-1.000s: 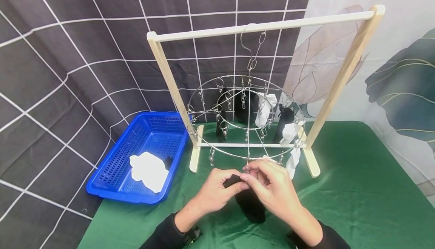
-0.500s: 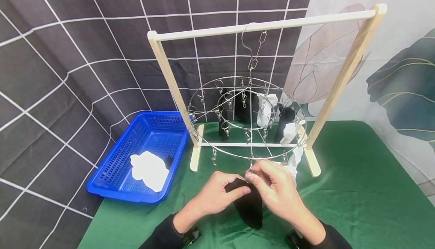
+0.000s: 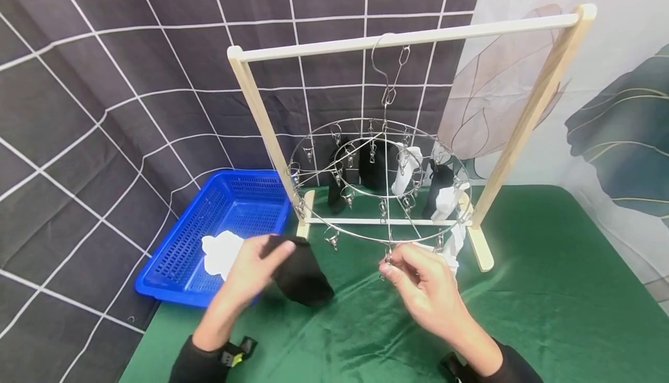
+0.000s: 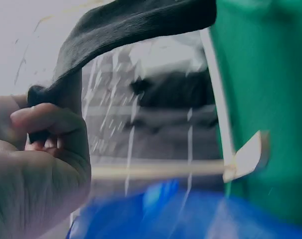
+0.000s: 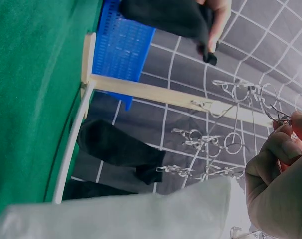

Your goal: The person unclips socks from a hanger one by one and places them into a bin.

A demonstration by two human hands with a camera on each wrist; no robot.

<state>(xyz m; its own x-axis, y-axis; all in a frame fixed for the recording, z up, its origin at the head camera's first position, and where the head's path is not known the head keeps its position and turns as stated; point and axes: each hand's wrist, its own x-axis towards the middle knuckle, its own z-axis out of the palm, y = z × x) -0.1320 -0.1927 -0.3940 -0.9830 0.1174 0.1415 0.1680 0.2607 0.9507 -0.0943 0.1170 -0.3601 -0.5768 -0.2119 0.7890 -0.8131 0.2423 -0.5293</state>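
Note:
My left hand holds a black sock by its top end, between thumb and fingers, beside the blue basket; the sock's foot hangs out to the right. In the left wrist view the curled fingers grip the sock. My right hand pinches a metal clip at the front of the round wire hanger. In the right wrist view the thumb and fingertips of that hand meet at the clip, with no sock between them.
The hanger hangs from a wooden rack on a green cloth. Black socks and white socks dangle from its back and right clips. A blue basket holds something white at the left.
My left hand has pulled the black sock away from the clip, leftward toward the basket. My right hand has stayed at the front clip.

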